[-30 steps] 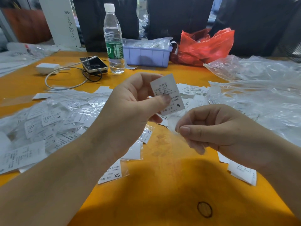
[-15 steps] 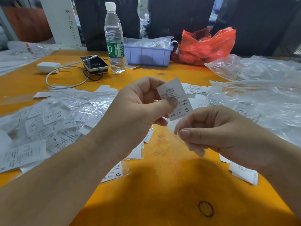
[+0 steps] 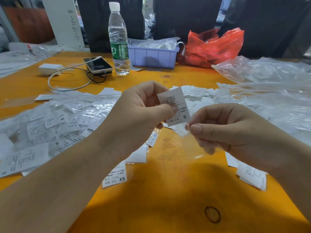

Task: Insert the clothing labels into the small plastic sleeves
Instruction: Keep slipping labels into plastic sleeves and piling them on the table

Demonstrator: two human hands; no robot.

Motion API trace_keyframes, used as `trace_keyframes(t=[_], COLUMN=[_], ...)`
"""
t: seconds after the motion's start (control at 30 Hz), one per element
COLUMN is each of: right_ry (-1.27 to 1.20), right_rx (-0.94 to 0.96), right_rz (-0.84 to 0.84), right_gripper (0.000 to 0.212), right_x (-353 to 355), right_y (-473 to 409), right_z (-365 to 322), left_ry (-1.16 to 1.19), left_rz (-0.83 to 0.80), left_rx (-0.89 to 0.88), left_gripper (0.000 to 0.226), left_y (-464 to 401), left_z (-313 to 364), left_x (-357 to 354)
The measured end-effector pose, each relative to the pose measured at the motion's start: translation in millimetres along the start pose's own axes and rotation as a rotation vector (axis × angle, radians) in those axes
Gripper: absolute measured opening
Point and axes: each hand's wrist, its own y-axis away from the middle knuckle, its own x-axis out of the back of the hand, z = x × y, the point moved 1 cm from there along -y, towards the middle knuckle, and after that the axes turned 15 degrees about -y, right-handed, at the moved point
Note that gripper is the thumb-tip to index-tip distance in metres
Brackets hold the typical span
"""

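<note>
Since a second ago, label (image 3: 175, 106) has dropped toward sleeve (image 3: 185, 133), its lower edge at the mouth. Left hand (image 3: 141, 113) pinches label mid-face; right hand (image 3: 223, 130) pinches sleeve's top edge. Both likely light, limp, film slippery: grip edges.

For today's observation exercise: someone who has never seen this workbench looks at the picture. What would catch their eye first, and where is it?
First, the two hands at centre: the left hand pinches a white label marked S just above a clear plastic sleeve held by the right hand. Next, the bright orange table, with a heap of sleeved labels at left. At the back, a red plastic bag stands out.
</note>
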Motion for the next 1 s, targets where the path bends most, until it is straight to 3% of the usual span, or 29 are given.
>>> trace_keyframes(t=[0.27, 0.63, 0.73, 1.0], right_ry=[-0.006, 0.019, 0.004, -0.019], right_rx=[0.014, 0.024, 0.030, 0.038], right_rz=[0.019, 0.011, 0.009, 0.010], right_gripper=[0.022, 0.021, 0.010, 0.008], right_x=[1.6, 0.5, 0.5, 1.4], right_y=[0.0, -0.3, -0.1, -0.4], right_z=[-0.3, -1.4, -0.8, 0.3], left_ry=[-0.074, -0.036, -0.057, -0.013], left_rz=[0.003, -0.129, -0.108, -0.026], left_rx=[0.015, 0.018, 0.005, 0.023], left_gripper=[0.012, 0.015, 0.014, 0.016], left_y=[-0.3, 1.4, 1.5, 0.1], left_z=[-1.4, -0.3, 0.3, -0.8], left_x=[-2.6, -6.2, -5.5, -2.1])
